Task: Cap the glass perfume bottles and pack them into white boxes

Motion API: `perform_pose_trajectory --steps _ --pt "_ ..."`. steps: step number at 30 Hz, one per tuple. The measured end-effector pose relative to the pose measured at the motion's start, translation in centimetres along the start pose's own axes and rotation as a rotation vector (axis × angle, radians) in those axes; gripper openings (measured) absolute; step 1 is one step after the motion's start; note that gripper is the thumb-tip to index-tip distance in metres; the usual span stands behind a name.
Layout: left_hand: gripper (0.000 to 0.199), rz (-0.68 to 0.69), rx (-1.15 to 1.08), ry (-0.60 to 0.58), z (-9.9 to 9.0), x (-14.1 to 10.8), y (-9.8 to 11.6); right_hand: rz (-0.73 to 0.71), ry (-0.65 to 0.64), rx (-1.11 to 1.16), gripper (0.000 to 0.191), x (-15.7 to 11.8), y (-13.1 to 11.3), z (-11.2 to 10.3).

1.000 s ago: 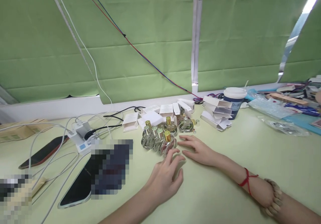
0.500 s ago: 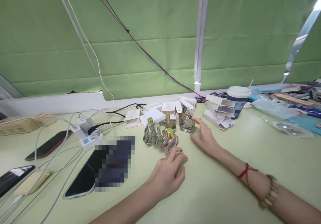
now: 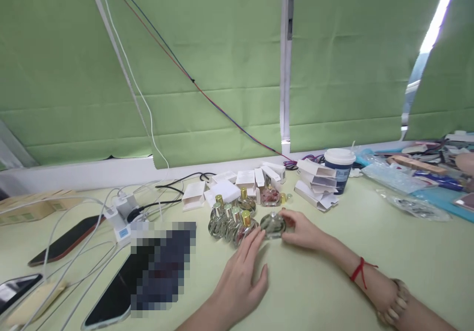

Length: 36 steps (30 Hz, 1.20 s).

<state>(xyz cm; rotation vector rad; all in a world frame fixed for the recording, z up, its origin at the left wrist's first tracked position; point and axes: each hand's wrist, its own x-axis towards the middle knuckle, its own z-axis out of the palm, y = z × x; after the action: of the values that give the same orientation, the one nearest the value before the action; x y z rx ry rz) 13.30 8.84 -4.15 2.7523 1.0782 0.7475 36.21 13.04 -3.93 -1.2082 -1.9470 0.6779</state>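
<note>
My right hand point(image 3: 301, 229) is closed on the right side of a clear glass perfume bottle point(image 3: 272, 225), which stands without a cap on the table. My left hand point(image 3: 244, 271) lies with fingers stretched and thumb apart. Its fingertips come close to that bottle and partly cover a gold-capped perfume bottle point(image 3: 245, 222); whether they touch either one I cannot tell. Several capped bottles point(image 3: 222, 222) stand in a tight group to the left. Behind, another uncapped bottle with a pinkish look point(image 3: 269, 196) stands beside a loose gold cap point(image 3: 283, 197) and a paler cap point(image 3: 289, 198).
Open white cartons point(image 3: 194, 195) lie along the back, with more stacked cartons point(image 3: 316, 185) at right beside a lidded paper cup point(image 3: 338, 168). At left are a phone point(image 3: 111, 291), a power strip point(image 3: 124, 229) and tangled white cables. Plastic bags point(image 3: 392, 173) lie far right.
My right hand has drawn a capless bottle nearer, exposing the pinkish bottle and loose caps behind it. My left hand's fingers have straightened toward the bottles. The camera view has tilted up slightly.
</note>
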Motion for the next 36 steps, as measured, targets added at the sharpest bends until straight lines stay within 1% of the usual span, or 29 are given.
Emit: perform_pose_trajectory --steps 3,5,7,8,10,11,12,13,15,17,18,20,22,24,27,30,34,36 --pt "0.065 -0.048 -0.073 -0.038 0.6 0.2 -0.3 0.005 -0.207 0.088 0.019 -0.5 -1.0 0.1" --pt "0.069 -0.143 -0.201 -0.071 0.9 0.6 -0.2 0.019 -0.339 0.136 0.021 -0.7 -1.6 -0.2" --pt "0.071 -0.243 -0.347 -0.072 1.1 1.3 0.1 0.036 -0.419 0.151 0.033 -0.8 -1.8 -0.8" --pt "0.067 -0.271 -0.411 -0.071 1.1 1.7 0.4 0.05 -0.457 0.168 0.043 -0.8 -1.6 -1.3" --pt "0.048 -0.287 -0.492 -0.075 0.9 2.4 1.0 0.129 -0.52 0.22 0.065 -0.6 -0.8 -2.3" --pt "0.038 -0.283 -0.508 -0.078 0.8 2.7 1.2 0.187 -0.521 0.233 0.072 -0.4 -0.2 -2.7" --pt "0.03 -0.281 -0.508 -0.076 0.7 2.9 1.5 0.241 -0.492 0.226 0.073 -0.3 0.4 -2.9" --pt "0.025 -0.282 -0.496 -0.073 0.6 3.0 1.6 0.278 -0.427 0.187 0.067 -0.1 1.1 -3.1" --pt "0.022 -0.286 -0.456 -0.064 0.4 2.9 1.8 0.296 -0.216 0.047 0.049 0.0 2.3 -2.8" --pt "0.02 -0.267 -0.425 -0.083 0.5 2.7 1.7 0.287 -0.012 -0.124 0.039 0.1 3.0 -2.1" --pt "0.019 -0.244 -0.412 -0.096 0.5 2.6 1.7 0.29 0.066 -0.205 0.037 0.1 3.1 -1.7" --pt "0.019 -0.172 -0.386 -0.111 0.7 2.3 1.5 0.308 0.158 -0.333 0.037 0.2 3.0 -0.9" --pt "0.018 -0.101 -0.361 -0.116 0.9 2.1 1.3 0.332 0.198 -0.412 0.042 0.4 2.9 -0.2" --pt "0.017 -0.065 -0.351 -0.12 1.1 1.9 0.9 0.356 0.226 -0.467 0.044 0.9 2.8 0.2" --pt "0.021 -0.077 -0.391 -0.14 1.3 1.8 0.2 0.362 0.26 -0.501 0.038 1.9 3.1 0.5" --pt "0.029 -0.05 -0.473 -0.129 1.5 1.6 -0.4 0.337 0.284 -0.465 0.03 2.5 3.5 0.5" --pt "0.038 -0.038 -0.547 -0.017 2.3 1.2 -0.9 0.316 0.283 -0.406 0.024 2.6 4.0 0.2" --pt "0.038 -0.044 -0.545 0.046 2.7 1.2 -1.1 0.323 0.279 -0.387 0.028 2.4 4.3 -0.1"
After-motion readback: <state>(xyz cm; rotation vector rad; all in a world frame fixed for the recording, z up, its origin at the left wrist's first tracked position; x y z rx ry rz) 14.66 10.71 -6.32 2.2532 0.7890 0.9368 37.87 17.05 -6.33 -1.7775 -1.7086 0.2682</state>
